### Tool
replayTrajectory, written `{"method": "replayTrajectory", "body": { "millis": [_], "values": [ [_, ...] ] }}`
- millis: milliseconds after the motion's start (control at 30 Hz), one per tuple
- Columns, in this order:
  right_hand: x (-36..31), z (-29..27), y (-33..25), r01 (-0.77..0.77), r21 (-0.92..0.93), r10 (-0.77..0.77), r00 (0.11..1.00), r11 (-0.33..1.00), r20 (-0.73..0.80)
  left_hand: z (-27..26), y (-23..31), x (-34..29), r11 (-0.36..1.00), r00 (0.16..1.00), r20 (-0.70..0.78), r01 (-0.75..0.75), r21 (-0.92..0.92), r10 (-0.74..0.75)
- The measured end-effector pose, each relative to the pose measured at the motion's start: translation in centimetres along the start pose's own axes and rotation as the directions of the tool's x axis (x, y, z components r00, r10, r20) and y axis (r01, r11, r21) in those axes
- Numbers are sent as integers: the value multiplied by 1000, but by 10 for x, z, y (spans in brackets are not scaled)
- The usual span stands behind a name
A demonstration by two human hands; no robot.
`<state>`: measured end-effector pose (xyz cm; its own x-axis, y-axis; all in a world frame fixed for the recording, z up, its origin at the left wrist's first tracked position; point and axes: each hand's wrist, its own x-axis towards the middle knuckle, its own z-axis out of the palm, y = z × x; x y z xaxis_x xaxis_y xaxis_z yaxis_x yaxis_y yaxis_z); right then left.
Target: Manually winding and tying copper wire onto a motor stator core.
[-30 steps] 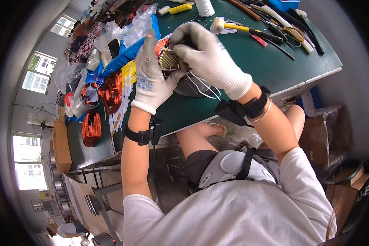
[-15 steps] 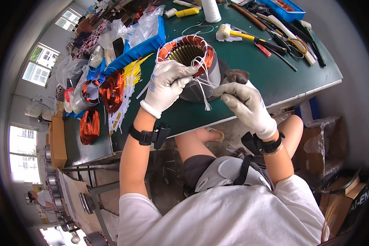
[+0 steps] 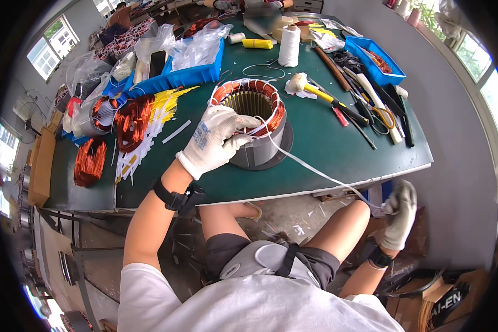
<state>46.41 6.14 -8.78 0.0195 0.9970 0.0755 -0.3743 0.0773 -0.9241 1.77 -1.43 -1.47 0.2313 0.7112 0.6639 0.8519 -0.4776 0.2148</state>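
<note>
A motor stator [image 3: 257, 152], a grey cylinder with copper windings [image 3: 275, 108] laced in white cord around its top, stands on the green table. My left hand [image 3: 218, 135], in a white glove, grips the near left part of the winding rim, index finger over the top and thumb on the outer side. From beside those fingertips a white cord [image 3: 321, 174] runs to the right, past the table's front edge. Its far end is in my gloved right hand [image 3: 401, 213], closed and slightly blurred, out over my right knee.
Beyond the stator are a white thread spool [image 3: 289, 47] and a mallet [image 3: 315, 91]. Several hand tools and a blue bin [image 3: 376, 58] lie at right. Leftward are a blue tray [image 3: 196, 63] of plastic bags, copper coils [image 3: 90, 163] and yellow and white strips [image 3: 149, 138].
My right hand has swung away to the right and down, drawing the cord out long. The loose loops over the winding have gone. My left hand stays at the rim; the view has shifted.
</note>
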Motion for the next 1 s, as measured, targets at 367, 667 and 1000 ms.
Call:
{"method": "replayTrajectory", "body": {
  "millis": [367,667,1000],
  "values": [
    [40,268,12,503,-415,57,583,758,810,1,-2,-3,996,996,-26,-82,-43,81],
    [43,275,9,488,-389,63,559,781,827,2,-5,-5,992,991,-50,-122,32,124],
    [49,273,-3,453,-415,171,486,789,857,-2,1,-3,996,997,2,-75,39,75]
  ]
}}
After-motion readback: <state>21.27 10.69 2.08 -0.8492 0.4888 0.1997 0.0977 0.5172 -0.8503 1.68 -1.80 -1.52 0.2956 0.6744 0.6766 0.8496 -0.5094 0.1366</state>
